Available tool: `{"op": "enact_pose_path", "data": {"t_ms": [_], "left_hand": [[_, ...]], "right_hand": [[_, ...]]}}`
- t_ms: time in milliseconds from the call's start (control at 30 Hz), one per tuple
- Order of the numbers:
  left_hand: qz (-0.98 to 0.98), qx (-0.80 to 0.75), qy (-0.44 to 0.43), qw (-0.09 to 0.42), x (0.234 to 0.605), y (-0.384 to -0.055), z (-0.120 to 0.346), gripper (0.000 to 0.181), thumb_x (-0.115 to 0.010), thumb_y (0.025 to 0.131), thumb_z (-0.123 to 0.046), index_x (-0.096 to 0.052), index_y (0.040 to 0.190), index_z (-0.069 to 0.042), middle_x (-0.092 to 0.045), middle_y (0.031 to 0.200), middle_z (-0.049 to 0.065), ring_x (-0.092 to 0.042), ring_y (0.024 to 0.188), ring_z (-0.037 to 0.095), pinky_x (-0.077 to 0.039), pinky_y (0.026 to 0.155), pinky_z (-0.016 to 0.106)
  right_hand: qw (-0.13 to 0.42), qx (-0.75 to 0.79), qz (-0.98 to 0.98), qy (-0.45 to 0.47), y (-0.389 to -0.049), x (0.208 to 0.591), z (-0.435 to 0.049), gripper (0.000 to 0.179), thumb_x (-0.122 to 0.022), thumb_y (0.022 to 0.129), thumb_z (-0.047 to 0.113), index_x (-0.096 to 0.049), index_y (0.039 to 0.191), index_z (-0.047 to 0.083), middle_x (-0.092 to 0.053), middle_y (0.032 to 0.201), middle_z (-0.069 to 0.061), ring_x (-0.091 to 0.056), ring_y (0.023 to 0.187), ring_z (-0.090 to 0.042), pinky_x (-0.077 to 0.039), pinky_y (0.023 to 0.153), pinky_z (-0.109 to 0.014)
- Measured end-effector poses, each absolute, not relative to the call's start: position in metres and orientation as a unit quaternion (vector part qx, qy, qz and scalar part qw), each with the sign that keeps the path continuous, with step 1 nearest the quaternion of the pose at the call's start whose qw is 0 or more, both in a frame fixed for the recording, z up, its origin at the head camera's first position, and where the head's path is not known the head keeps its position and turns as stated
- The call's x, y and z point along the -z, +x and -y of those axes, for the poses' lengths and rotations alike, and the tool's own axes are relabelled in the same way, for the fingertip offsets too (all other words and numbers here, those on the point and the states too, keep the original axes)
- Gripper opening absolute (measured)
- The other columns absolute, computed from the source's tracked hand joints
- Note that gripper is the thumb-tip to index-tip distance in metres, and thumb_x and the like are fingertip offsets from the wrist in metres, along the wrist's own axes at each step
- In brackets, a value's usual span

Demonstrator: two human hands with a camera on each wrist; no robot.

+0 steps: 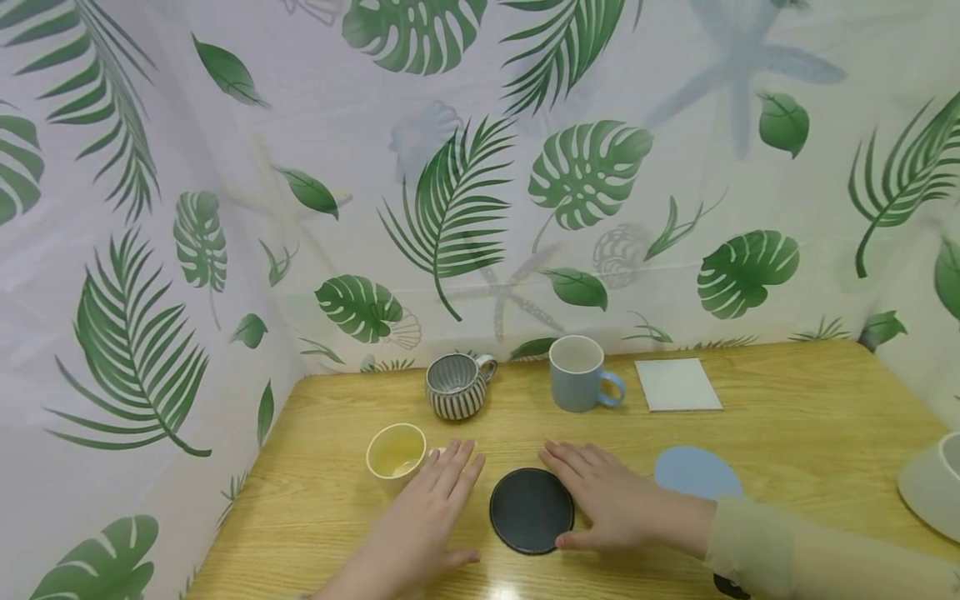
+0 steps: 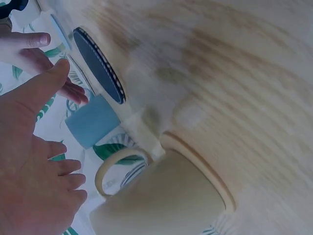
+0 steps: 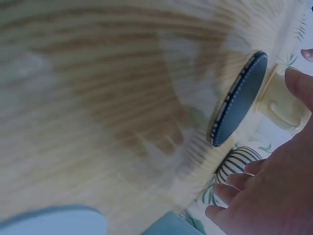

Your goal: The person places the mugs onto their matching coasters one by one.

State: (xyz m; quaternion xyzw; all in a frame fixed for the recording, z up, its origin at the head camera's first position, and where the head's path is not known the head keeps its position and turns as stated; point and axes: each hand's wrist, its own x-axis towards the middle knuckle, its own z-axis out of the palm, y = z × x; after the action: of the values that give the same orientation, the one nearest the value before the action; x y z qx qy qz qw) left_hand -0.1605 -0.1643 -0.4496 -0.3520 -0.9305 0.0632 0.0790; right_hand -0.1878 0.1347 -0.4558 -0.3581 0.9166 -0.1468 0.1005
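Observation:
A round black coaster [image 1: 532, 511] with a stitched edge lies on the wooden table between both hands. My left hand [image 1: 424, 517], fingers straight, hovers left of it and partly covers the handle of a cream mug [image 1: 396, 454] with a yellow inside. On the coaster's other side is my right hand [image 1: 611, 502], fingers extended and thumb at the coaster's near right edge in the head view. In the right wrist view, a gap shows between that hand [image 3: 274, 191] and the coaster [image 3: 239, 100]. Neither hand holds anything.
Farther back stand a striped grey mug [image 1: 457, 390] and a blue mug [image 1: 576, 375]. A white square tile [image 1: 678, 384] lies to their right. A light blue round coaster [image 1: 697, 472] is partly behind the right forearm. A whitish vessel [image 1: 930, 487] stands at the right edge.

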Motion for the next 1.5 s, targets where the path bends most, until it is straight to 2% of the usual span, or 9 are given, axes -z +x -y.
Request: {"op": "enact_pose_path", "data": {"t_ms": [167, 467, 800, 1333, 1500], "left_hand": [[0.929, -0.073, -0.361, 0.049, 0.454, -0.157, 0.156, 0.113, -0.081, 0.085, -0.065, -0.032, 0.165, -0.003, -0.03, 0.174, 0.017, -0.033, 0.161, 0.032, -0.033, 0.131, 0.043], [0.928, -0.046, -0.369, 0.03, 0.469, -0.16, 0.152, 0.106, -0.076, 0.09, -0.066, -0.035, 0.164, -0.002, -0.036, 0.171, 0.018, -0.036, 0.16, 0.031, -0.036, 0.129, 0.043], [0.937, -0.027, -0.347, -0.038, 0.48, -0.164, 0.144, 0.091, -0.063, 0.101, -0.062, -0.034, 0.165, -0.003, -0.035, 0.172, 0.016, -0.035, 0.16, 0.029, -0.037, 0.129, 0.043], [0.94, -0.048, -0.331, -0.072, 0.482, -0.164, 0.137, 0.087, -0.055, 0.105, -0.062, -0.036, 0.164, -0.002, -0.034, 0.173, 0.016, -0.033, 0.161, 0.028, -0.036, 0.129, 0.04], [0.94, -0.046, -0.33, -0.068, 0.483, -0.165, 0.136, 0.086, -0.056, 0.105, -0.061, -0.037, 0.164, -0.002, -0.035, 0.172, 0.016, -0.034, 0.161, 0.027, -0.036, 0.129, 0.04]], "right_hand": [[0.106, 0.148, -0.92, -0.348, -0.186, 0.465, -0.14, 0.107, -0.074, 0.091, 0.063, -0.031, 0.165, 0.0, -0.031, 0.172, -0.021, -0.035, 0.157, -0.043, -0.03, 0.126, -0.067], [0.109, 0.154, -0.921, -0.341, -0.184, 0.47, -0.142, 0.107, -0.073, 0.091, 0.063, -0.03, 0.165, -0.001, -0.03, 0.172, -0.022, -0.034, 0.157, -0.044, -0.029, 0.126, -0.068], [0.113, 0.164, -0.921, -0.335, -0.186, 0.481, -0.147, 0.103, -0.07, 0.094, 0.063, -0.029, 0.166, 0.001, -0.029, 0.173, -0.02, -0.033, 0.158, -0.044, -0.029, 0.126, -0.068], [0.099, 0.146, -0.923, -0.341, -0.183, 0.486, -0.143, 0.096, -0.073, 0.095, 0.056, -0.036, 0.163, 0.0, -0.034, 0.171, -0.02, -0.037, 0.156, -0.044, -0.032, 0.124, -0.068], [0.097, 0.139, -0.924, -0.342, -0.182, 0.484, -0.141, 0.095, -0.074, 0.095, 0.056, -0.036, 0.163, 0.001, -0.034, 0.172, -0.019, -0.036, 0.157, -0.043, -0.031, 0.125, -0.067]]}}
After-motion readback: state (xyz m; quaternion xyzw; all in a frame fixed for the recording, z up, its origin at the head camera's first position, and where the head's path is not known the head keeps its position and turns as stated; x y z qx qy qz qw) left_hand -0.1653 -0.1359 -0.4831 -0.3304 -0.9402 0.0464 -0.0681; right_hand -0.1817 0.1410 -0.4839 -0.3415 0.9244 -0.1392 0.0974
